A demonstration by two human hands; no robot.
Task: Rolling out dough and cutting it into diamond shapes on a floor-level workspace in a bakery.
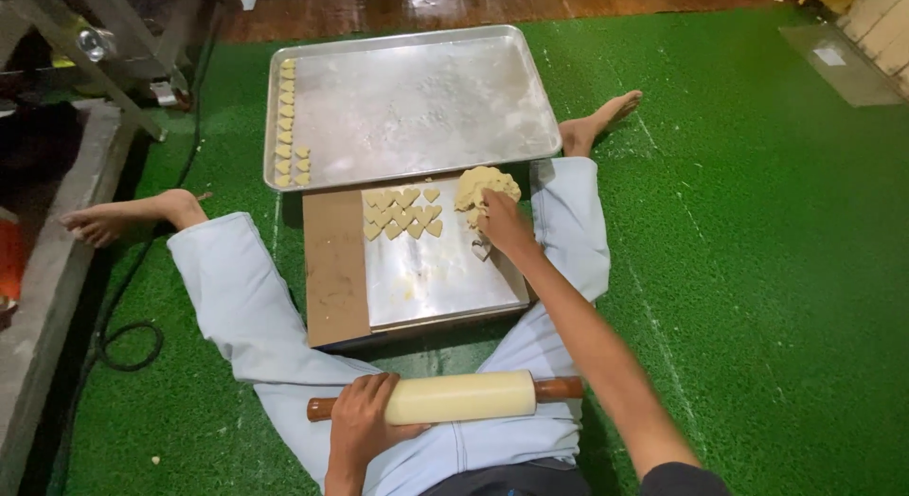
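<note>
Dough point(485, 186): pale lump, leftover sheet with cut edges, at the far right corner of the metal sheet point(437, 269). Right hand point(504, 223) rests on its near edge, fingers curled down over it; whether it pinches the dough or a small cutter below the palm cannot be told from this angle.

Hearts point(404, 212): cut dough pieces, packed in rows just left of the lump, touching one another, on the same metal sheet.

Handling note: gathering the lump is best done with a lift away from the hearts, since they lie close beside it and a sideways drag would smear them.

Rolling pin point(445, 398): cream barrel, brown handles, lying across the lap. Left hand point(365, 418) closed over its left end, gripping it.

Board point(336, 269): brown, under the metal sheet, between the spread legs, on the floor.

Tray point(492, 70): large, floured, just beyond the board. One column of hearts point(286, 122) along its left edge; remainder bare metal.

Mat point(757, 269): green turf under everything.

Obstructions: the right forearm crosses the near right of the board; a black cable point(128, 345) loops at the left, well apart from the work.
</note>
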